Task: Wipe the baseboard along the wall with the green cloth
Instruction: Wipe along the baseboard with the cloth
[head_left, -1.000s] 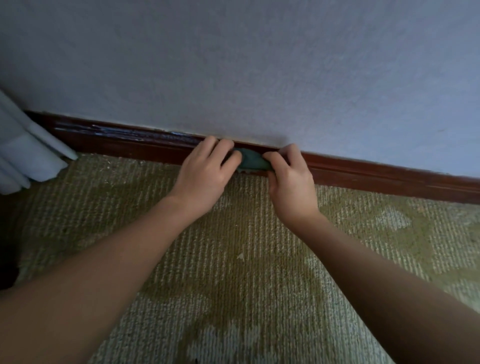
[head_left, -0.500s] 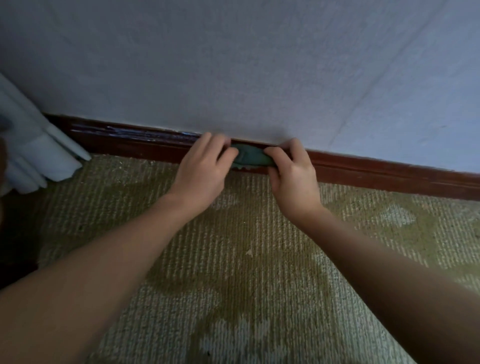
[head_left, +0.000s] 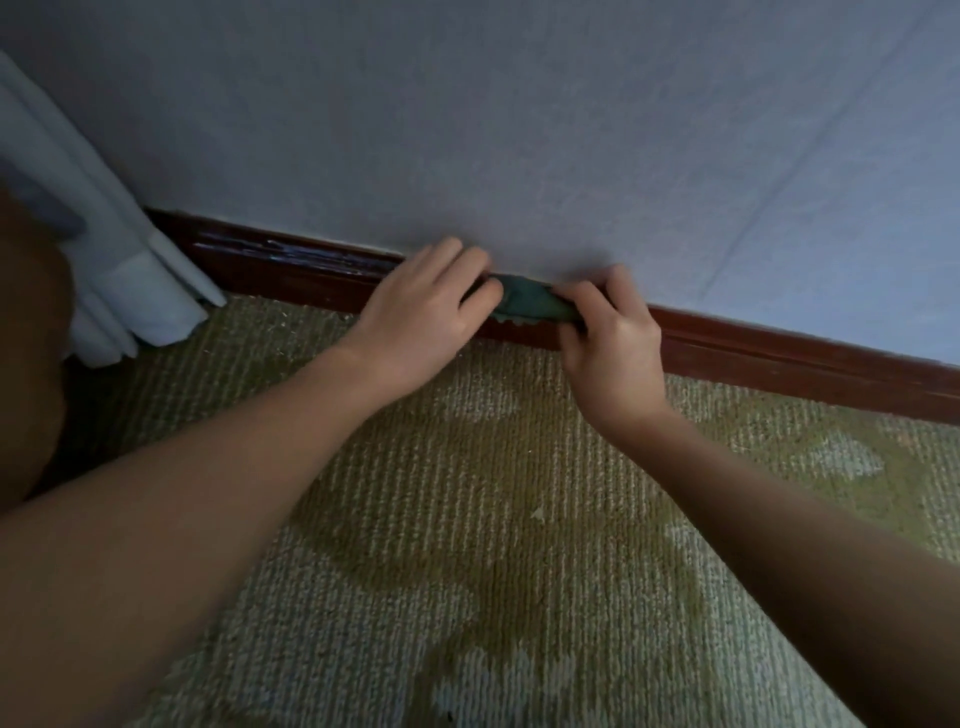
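A dark red-brown baseboard (head_left: 779, 358) runs along the foot of a pale blue-grey wall (head_left: 519, 130), sloping down to the right. The green cloth (head_left: 527, 304) is bunched against the baseboard, and only its middle shows between my hands. My left hand (head_left: 421, 317) grips its left end, fingertips touching the top of the baseboard. My right hand (head_left: 610, 338) grips its right end, fingers curled over it against the wall. A worn, pale-scratched stretch of baseboard (head_left: 291, 257) lies to the left of my hands.
Patterned green and beige carpet (head_left: 493, 519) covers the floor up to the baseboard. Folds of a pale curtain (head_left: 119, 280) hang at the left and cover the baseboard's end there. A dark brown shape (head_left: 26, 338) fills the left edge.
Both hands with the cloth sit a little further right along the baseboard. The view has shifted, showing more of the curtain and the dark shape at the left.
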